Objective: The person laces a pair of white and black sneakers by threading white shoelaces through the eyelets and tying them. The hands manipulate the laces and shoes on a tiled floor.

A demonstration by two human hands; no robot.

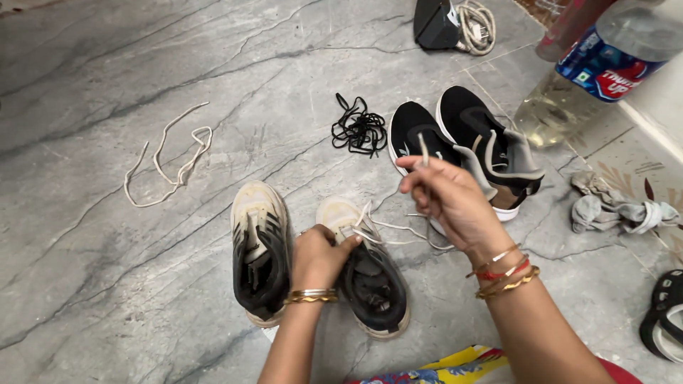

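Two worn cream-and-black sneakers stand side by side on the grey stone floor. My left hand presses on the tongue of the right sneaker and pinches its white lace near the eyelets. My right hand is raised above the floor, holding the free end of that lace, whose tip sticks up between the fingers. The left sneaker has no lace in it.
A loose cream lace lies at left. A tangled black lace sits beside a pair of black sneakers. A clear plastic bottle is at upper right, crumpled grey socks and a black sandal at right, a dark object with cord at top.
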